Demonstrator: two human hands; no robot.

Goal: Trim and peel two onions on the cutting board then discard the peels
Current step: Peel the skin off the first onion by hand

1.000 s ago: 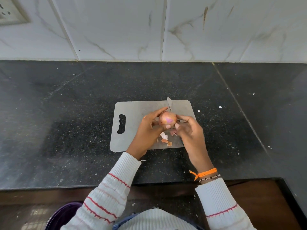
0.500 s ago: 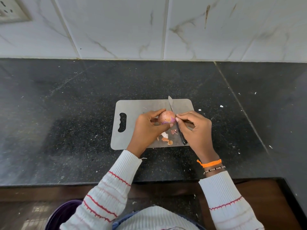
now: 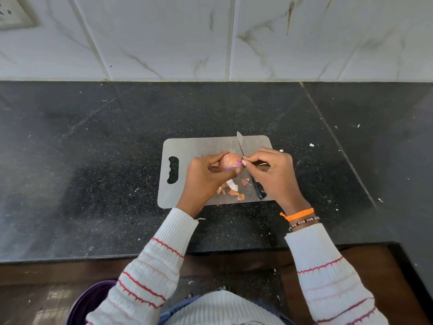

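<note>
The onion [image 3: 229, 161], small and round with papery tan skin and a purple patch where the peel is off, is held just above the cutting board [image 3: 194, 150], near its middle. The left hand [image 3: 206, 174] cups it, thumb and fingers curled around its near side. The right hand [image 3: 273, 174] pinches the skin at the onion's right edge between thumb and forefinger, the other fingers loosely curled. The board is a thin grey rectangle with rounded corners and a slotted handle at its left end, lying on speckled black stone. A knife [image 3: 243, 148] with a slim metal blade and dark handle lies across the board's right part. Curled brown peels [image 3: 230, 190] litter the board's near edge.
</note>
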